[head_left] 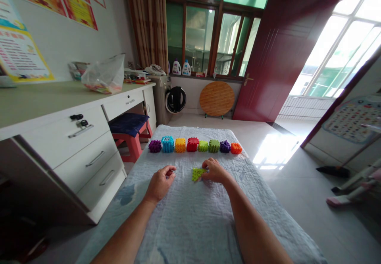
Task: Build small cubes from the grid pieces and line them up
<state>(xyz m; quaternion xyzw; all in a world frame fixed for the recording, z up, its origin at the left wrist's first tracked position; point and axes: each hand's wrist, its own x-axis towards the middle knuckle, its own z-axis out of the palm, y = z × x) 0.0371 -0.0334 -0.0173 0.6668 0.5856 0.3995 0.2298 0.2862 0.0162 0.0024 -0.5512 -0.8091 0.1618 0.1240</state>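
Observation:
A lime-green flat toothed building piece [197, 174] lies on the cloth-covered table, with a small notched outline and holes. My right hand [215, 170] has its thumb and fingers closed at the piece's right edge; the fingertips are partly hidden. To the left, my left hand [160, 183] rests just over the cloth with loosely curved fingers, thumb apart, holding nothing. Beyond both hands stands a row of toothed plastic blocks: purple [154, 146], blue [168, 144], yellow [180, 145], red [192, 145], lime [203, 146], green [214, 146], dark violet [225, 147] and orange [236, 148].
A pale blue cloth [196, 224] covers the table. On the left is a white desk [86, 145] with drawers and a plastic bag [105, 75] on top. A pink stool [133, 139] stands beside it. Behind are a washing machine [162, 97], a round wooden tabletop [216, 99] and an opened red door [268, 65].

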